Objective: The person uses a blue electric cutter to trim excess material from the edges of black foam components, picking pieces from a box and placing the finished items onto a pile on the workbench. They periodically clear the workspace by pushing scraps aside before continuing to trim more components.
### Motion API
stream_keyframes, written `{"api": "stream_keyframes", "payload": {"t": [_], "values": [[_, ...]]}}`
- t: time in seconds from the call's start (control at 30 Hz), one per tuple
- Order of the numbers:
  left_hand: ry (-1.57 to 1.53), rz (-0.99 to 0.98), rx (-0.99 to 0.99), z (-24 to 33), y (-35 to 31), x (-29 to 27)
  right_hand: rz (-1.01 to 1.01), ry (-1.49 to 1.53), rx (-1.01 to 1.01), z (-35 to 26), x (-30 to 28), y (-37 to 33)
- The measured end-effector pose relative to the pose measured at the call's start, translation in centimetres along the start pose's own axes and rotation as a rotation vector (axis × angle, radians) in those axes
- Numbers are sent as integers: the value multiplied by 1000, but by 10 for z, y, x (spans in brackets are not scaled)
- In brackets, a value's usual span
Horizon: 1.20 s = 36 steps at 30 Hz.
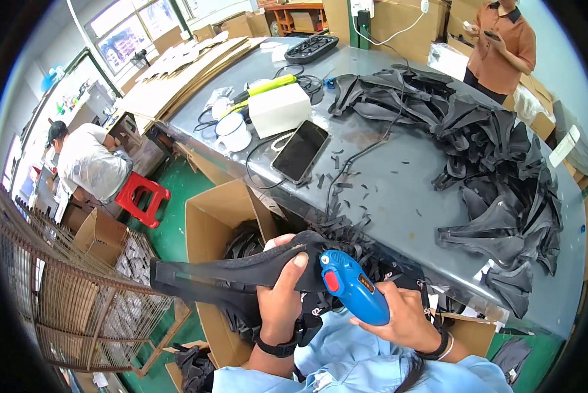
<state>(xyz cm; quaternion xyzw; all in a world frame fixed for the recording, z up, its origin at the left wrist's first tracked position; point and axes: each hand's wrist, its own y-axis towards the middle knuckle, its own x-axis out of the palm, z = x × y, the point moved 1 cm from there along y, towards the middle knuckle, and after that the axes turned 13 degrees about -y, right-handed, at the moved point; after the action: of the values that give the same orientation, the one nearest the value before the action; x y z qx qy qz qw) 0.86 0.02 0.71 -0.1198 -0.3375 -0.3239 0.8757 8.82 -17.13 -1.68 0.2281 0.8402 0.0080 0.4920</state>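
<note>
My left hand is closed around a long black fabric piece, with the thumb pressed on top. The piece is padded-looking and stretches out to the left over an open cardboard box. In my right hand is a blue handheld power tool with a red button. The tool's front end meets the right end of the black piece; its tip is hidden there, so I cannot tell whether it has blades. More black pieces lie in the box below.
A grey table holds a heap of black fabric pieces, small black scraps, a phone, a white box, a mug and cables. One person sits beyond a red stool; another stands at the far right.
</note>
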Motion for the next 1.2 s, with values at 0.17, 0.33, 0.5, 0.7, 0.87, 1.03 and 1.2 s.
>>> {"api": "stream_keyframes", "payload": {"t": [0.17,0.33,0.5,0.7,0.87,1.03,1.2], "values": [[0,-3,-41,1,1,-2,-3,0,4,2,2,-2],[216,-117,-128,13,10,-11,-8,7,-3,-2,-2,-1],[306,-406,-263,15,26,-20,-7,11,1,3,2,-4],[516,-633,-213,-7,22,-45,-3,7,2,2,1,-4],[324,-476,-136,-32,12,-34,-53,107,43,-6,-7,0],[386,-507,-125,-63,6,-47,-69,218,64,-14,-17,6],[221,-450,-238,-71,-6,-53,26,186,-40,-18,-24,12]]}}
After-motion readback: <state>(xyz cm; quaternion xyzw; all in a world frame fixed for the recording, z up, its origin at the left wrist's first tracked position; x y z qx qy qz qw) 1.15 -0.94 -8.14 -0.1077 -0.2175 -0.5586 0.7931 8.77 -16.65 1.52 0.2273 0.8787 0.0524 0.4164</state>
